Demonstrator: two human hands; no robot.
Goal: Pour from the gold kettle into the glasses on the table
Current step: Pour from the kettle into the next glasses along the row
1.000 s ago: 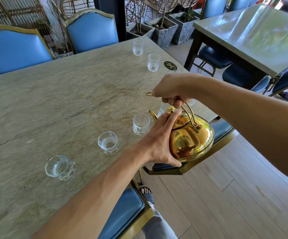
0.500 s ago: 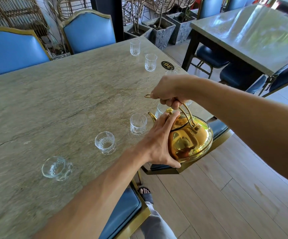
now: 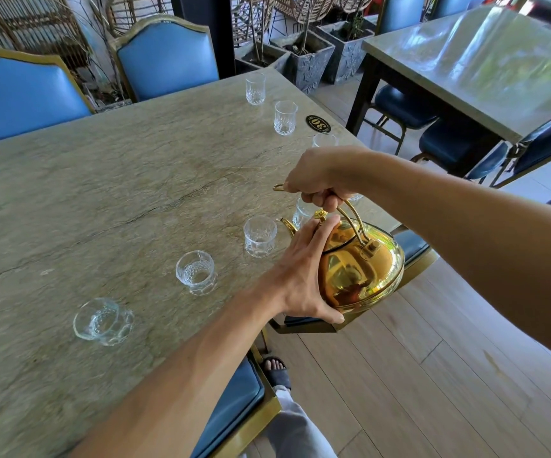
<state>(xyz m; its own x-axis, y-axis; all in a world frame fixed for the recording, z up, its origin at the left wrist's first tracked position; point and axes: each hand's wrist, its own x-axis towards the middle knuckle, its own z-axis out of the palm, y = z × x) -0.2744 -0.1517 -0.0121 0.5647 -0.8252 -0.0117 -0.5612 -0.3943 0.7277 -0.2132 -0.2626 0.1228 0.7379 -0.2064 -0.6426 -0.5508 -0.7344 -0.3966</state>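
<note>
The gold kettle (image 3: 361, 266) hangs tilted over the table's right edge, its spout toward a glass (image 3: 301, 213) that is mostly hidden behind it. My right hand (image 3: 317, 180) is closed around the kettle's wire handle from above. My left hand (image 3: 303, 272) lies flat against the kettle's side and lid, fingers by the lid knob. Several clear glasses stand in a curved row on the stone table (image 3: 118, 193): one just left of the spout (image 3: 259, 236), one nearer me (image 3: 196, 272), one at the near left (image 3: 102, 320), and two at the far end (image 3: 285, 118).
A black oval number plaque (image 3: 318, 123) lies near the table's far right edge. Blue chairs with gold frames stand behind the table (image 3: 165, 57) and tucked under its near edge (image 3: 234, 401). A second table (image 3: 485, 57) stands to the right, across wooden floor.
The kettle and both hands have stayed nearly in place over the table's right edge; the view has shifted slightly. The grip on the handle is unchanged.
</note>
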